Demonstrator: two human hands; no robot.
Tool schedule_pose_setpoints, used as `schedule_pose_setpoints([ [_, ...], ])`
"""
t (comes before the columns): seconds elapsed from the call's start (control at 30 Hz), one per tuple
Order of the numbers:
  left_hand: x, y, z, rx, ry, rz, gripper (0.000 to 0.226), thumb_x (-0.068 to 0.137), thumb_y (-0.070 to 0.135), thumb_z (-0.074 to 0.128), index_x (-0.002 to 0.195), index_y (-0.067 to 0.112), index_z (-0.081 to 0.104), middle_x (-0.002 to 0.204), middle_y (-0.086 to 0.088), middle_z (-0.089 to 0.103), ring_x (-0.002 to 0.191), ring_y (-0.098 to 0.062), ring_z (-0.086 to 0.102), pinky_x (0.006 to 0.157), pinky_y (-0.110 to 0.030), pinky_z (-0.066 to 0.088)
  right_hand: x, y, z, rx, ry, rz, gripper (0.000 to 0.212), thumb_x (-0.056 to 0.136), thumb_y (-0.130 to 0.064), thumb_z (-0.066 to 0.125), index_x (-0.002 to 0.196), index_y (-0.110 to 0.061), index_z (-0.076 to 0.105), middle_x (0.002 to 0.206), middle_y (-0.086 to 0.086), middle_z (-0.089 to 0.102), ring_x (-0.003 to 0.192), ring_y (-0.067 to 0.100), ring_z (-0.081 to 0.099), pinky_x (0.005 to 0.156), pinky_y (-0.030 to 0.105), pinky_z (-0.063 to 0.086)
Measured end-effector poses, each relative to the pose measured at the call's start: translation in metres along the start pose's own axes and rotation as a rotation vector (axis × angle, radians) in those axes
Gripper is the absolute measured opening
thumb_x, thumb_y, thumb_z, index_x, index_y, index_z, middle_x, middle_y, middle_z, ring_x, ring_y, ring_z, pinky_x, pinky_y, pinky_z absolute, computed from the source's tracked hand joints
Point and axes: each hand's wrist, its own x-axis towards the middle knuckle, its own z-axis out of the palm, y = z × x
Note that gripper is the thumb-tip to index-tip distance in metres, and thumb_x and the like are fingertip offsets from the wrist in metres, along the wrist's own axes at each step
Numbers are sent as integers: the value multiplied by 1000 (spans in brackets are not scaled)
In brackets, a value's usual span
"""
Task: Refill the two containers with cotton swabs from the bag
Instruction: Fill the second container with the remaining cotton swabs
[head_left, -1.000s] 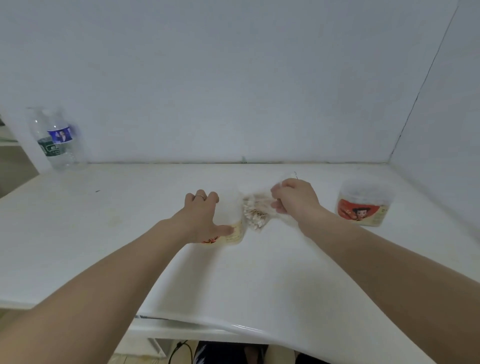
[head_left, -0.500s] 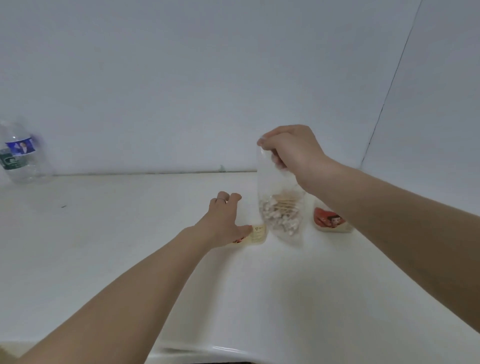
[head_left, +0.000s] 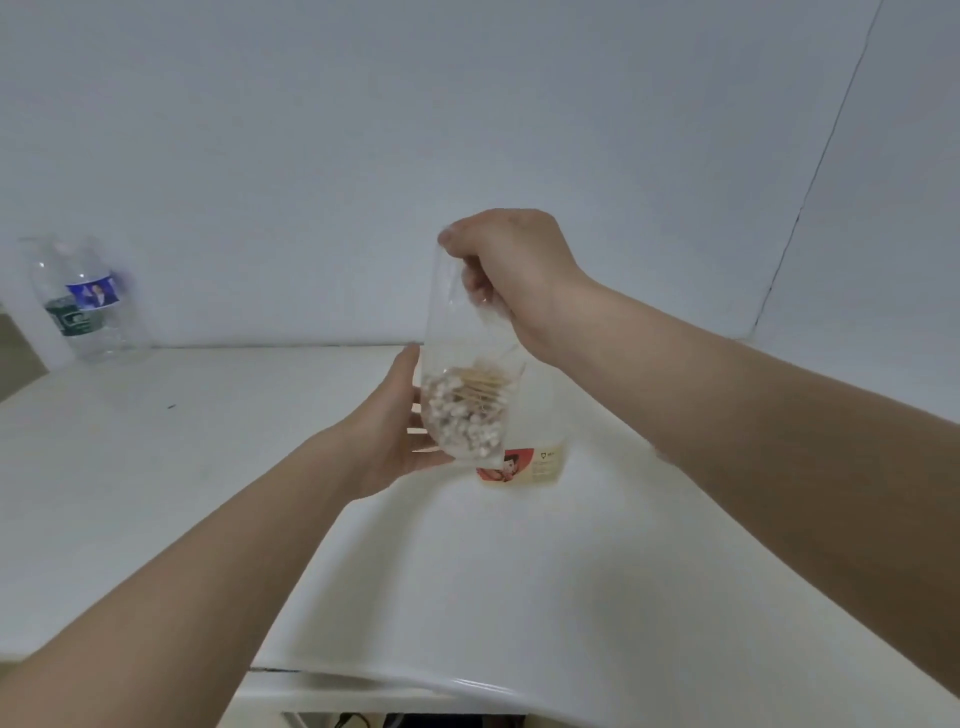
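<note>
The right hand (head_left: 511, 270) now holds the clear plastic bag (head_left: 460, 358) well above the white table (head_left: 156, 467), its fingers curled and pinching the bag's top edge, where a second ago the bag lay low on the surface beside a container. The bag hangs upright, and the cotton swabs (head_left: 465, 410) have slid into a heap at its bottom, wooden sticks and white tips showing through the film. The left hand (head_left: 395, 431) has left the container it was steadying and come up beside the bag, palm turned toward it with fingers loosely spread at the lower part; whether they press the film or only cup it cannot be told. One container (head_left: 522, 465), with a red and cream label, stands on the table just behind the bag's lower corner; the second container is not visible. A water bottle (head_left: 80, 304) stands far left by the wall. The lift suggests the bag is being readied for opening or tipping; no swabs appear transferred yet.
</note>
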Motion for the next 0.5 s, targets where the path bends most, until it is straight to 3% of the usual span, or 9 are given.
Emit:
schedule_pose_setpoints([
  [0.1, -5, -4, -12, -219, -9, -137, 88, 91, 78, 38, 132, 2, 57, 124, -25, 67, 109, -36, 70, 91, -46, 59, -2, 9, 12, 77, -47, 36, 9, 87, -3, 64, 87, -6, 72, 65, 4, 58, 53, 15, 53, 50, 23, 45],
  [0.2, -7, -18, -18, -386, -35, -114, 77, 95, 70, 45, 133, 5, 60, 126, -15, 69, 111, -26, 68, 100, -40, 55, -4, 19, 18, 197, -86, 115, 14, 90, 3, 61, 99, 1, 72, 76, 6, 60, 53, 13, 55, 52, 21, 50],
  [0.27, -5, -24, -21, -440, 29, -45, 60, 97, 60, 51, 123, 9, 68, 116, -7, 72, 102, -20, 67, 105, -34, 50, -4, 25, 20, 260, -145, 159, 16, 91, 6, 59, 102, 1, 69, 78, 8, 58, 59, 16, 55, 58, 23, 55],
  [0.33, -5, -25, -26, -460, 109, -34, 47, 94, 57, 55, 106, 15, 71, 103, -3, 70, 89, -15, 63, 93, -29, 47, -3, 30, 17, 277, -277, 229, 12, 92, 6, 57, 100, 0, 64, 79, 10, 53, 67, 20, 56, 75, 27, 59],
  [0.4, -6, -26, -33, -437, 133, -51, 42, 92, 58, 58, 101, 19, 70, 95, -1, 69, 81, -14, 62, 84, -29, 46, -6, 34, 11, 278, -424, 304, 13, 93, 4, 55, 103, 3, 63, 86, 15, 56, 77, 26, 62, 96, 37, 55],
  [0.43, -8, -26, -37, -408, 130, -58, 43, 91, 60, 58, 102, 20, 71, 94, -1, 70, 82, -15, 62, 86, -31, 47, -6, 35, 6, 293, -477, 344, 16, 93, 6, 53, 104, 7, 64, 91, 18, 60, 82, 30, 66, 100, 41, 54],
  [0.5, -9, -27, -41, -346, 120, -68, 48, 90, 63, 59, 104, 20, 75, 98, -1, 74, 88, -17, 65, 96, -37, 51, -5, 42, -2, 253, -535, 403, 22, 92, 14, 46, 99, 12, 67, 89, 19, 68, 83, 30, 72, 88, 36, 60],
])
